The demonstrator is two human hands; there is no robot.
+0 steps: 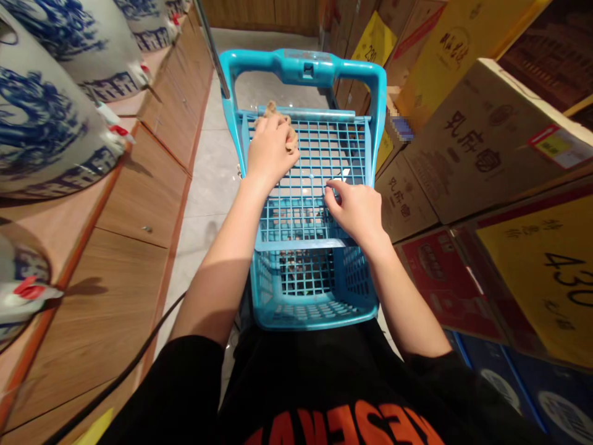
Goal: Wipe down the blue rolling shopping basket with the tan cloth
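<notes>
A blue plastic shopping cart (306, 60) with a grid panel (311, 137) across its upper part stands right in front of me. My left hand (271, 148) is closed over a crumpled beige cloth (291, 141) and presses it against the panel's upper left. Lower on the panel, at its right side, is my right hand (356, 207) with its fingers curled in against the grid. What those fingers grip, if anything, is hidden. A small white piece (341, 175) shows just beyond them. Below the panel, the basket's lower wall (315, 312) faces my body.
On the left, large blue-and-white jars (50, 105) with red-handled taps stand on a wooden cabinet (134, 204). Stacked cartons (482, 142) with yellow price signs (546, 272) rise close on the right. Pale floor tiles (204, 154) run between. A dark cable (134, 364) crosses at lower left.
</notes>
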